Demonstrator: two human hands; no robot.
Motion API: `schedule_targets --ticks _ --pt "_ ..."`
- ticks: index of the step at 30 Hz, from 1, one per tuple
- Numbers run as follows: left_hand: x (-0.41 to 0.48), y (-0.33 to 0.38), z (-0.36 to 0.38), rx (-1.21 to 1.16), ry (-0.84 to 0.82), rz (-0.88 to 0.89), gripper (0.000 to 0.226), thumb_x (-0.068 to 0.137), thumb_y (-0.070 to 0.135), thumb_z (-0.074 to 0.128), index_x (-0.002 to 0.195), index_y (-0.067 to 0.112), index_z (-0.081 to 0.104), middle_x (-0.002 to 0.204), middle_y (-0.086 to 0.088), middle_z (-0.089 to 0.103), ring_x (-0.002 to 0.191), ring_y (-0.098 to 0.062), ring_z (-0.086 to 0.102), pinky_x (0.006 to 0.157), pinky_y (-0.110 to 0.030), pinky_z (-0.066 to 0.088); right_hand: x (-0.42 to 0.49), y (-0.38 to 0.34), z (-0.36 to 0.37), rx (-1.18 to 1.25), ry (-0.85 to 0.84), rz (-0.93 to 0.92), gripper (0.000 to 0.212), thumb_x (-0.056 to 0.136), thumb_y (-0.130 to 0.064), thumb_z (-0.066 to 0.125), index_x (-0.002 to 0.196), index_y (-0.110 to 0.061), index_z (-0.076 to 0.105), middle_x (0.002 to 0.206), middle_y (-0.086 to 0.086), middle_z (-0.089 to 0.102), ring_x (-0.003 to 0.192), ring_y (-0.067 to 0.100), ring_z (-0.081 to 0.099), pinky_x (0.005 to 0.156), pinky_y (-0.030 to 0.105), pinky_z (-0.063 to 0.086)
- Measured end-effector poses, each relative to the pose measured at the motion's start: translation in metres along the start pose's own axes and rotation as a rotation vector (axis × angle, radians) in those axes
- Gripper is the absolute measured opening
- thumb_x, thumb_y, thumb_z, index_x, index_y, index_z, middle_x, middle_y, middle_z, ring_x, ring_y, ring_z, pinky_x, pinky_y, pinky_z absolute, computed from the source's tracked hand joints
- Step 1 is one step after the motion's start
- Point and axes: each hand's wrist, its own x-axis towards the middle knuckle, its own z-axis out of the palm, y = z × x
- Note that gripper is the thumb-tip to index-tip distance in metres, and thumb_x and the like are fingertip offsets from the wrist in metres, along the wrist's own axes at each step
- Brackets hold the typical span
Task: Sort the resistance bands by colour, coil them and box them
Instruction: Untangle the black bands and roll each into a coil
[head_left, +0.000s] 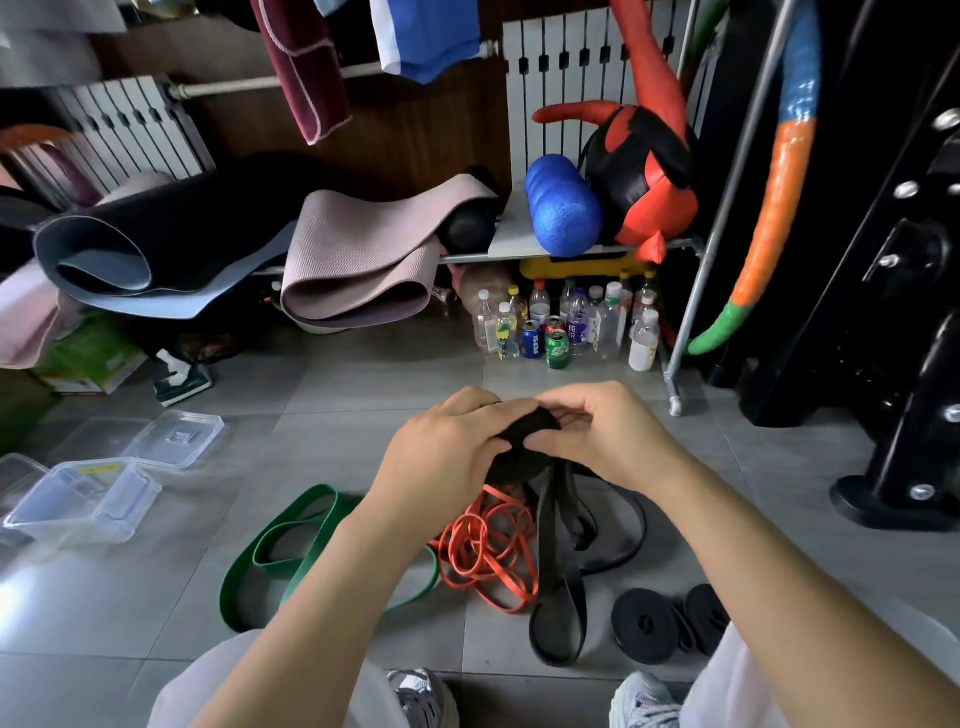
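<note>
Black band (524, 441) half wound into a tight roll, held up over the floor (363, 395) at mid-frame between both hands. Left hand (441, 452) curled round the roll's left side, fingers over the top, thumb against the near face. Right hand (602, 436) pinching the right edge with thumb and bent fingers. Unwound length hanging down from the roll and lying in loose loops on the tiles, just right of the red bands (488, 545).

Red bands in a tangled heap directly below the hands, thin and overlapping. Green bands (275, 551) left of them – wide, flat loops, partly hidden behind the left forearm, touching the red heap at its left edge.

Two finished black coils (644, 623) flat on the floor at lower right, side by side and touching, near the right knee.

Clear boxes (83, 504) on the floor at far left, well apart from the bands, open, with a clear lid (176, 439) lying just behind.

Farther back – bottles and cans (561, 322) standing in a cluster under a low shelf (519, 239), rolled mats (358, 270) drooping off it.
</note>
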Motion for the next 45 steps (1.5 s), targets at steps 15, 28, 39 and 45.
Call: schedule_targets --ticks 15,28,39,45 --pt "0.008 0.009 -0.011 -0.869 0.275 -0.402 0.052 0.082 -0.007 0.063 0.102 0.041 0.058 0.102 0.011 0.063 0.095 -0.012 0.064 0.077 -0.035 0.054 0.001 -0.004 -0.012 0.292 0.132 -0.03 0.034 0.073 0.001 0.073 0.088 -0.03 0.067 0.079 -0.017 0.072 0.081 0.003 0.069 0.075 0.015 0.053" --pt "-0.01 -0.005 0.001 0.062 -0.118 0.032 0.051 0.086 0.019 0.054 0.134 0.037 0.048 0.114 0.003 0.057 0.091 -0.023 0.062 0.067 -0.039 0.055 0.0 0.005 0.002 -0.019 -0.056 0.016 0.033 0.076 -0.006 0.075 0.107 -0.017 0.07 0.095 -0.007 0.072 0.086 0.0 0.067 0.078 0.014 0.052" --pt "-0.014 -0.034 -0.035 -0.308 0.328 -0.21 0.054 0.081 0.007 0.063 0.126 0.034 0.051 0.106 0.018 0.056 0.102 0.01 0.05 0.093 -0.008 0.036 -0.005 0.067 0.008 -0.536 -0.454 0.393 0.03 0.069 -0.028 0.077 0.096 -0.02 0.069 0.096 -0.005 0.069 0.09 0.018 0.064 0.082 0.033 0.052" --pt "-0.022 -0.054 -0.054 -0.414 0.492 -0.338 0.056 0.081 0.01 0.06 0.12 0.049 0.05 0.108 0.004 0.06 0.107 -0.013 0.058 0.099 -0.034 0.046 -0.02 0.101 0.024 -0.528 -0.37 0.447 0.022 0.073 -0.02 0.071 0.074 -0.036 0.055 0.081 -0.007 0.066 0.072 0.017 0.065 0.065 0.028 0.054"
